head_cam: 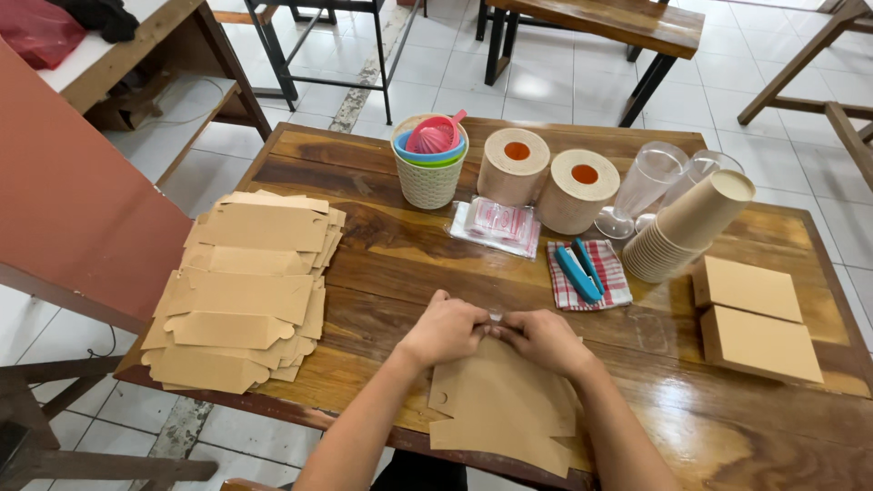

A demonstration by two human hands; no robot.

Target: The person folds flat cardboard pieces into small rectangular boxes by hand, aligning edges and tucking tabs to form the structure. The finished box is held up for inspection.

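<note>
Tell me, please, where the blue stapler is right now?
The blue stapler lies on the checked cloth, right of table centre, beyond the right hand, beside the paper cups.

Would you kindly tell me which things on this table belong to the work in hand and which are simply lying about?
In hand:
- flat brown cardboard box blank, gripped at its top edge by left hand and right hand
- stack of flat brown cardboard blanks
- two folded brown cardboard boxes

Lying about:
- woven basket of coloured plastic bowls
- two brown paper rolls
- blue stapler on checked cloth
- stacked brown paper cups
- clear plastic cups
</note>
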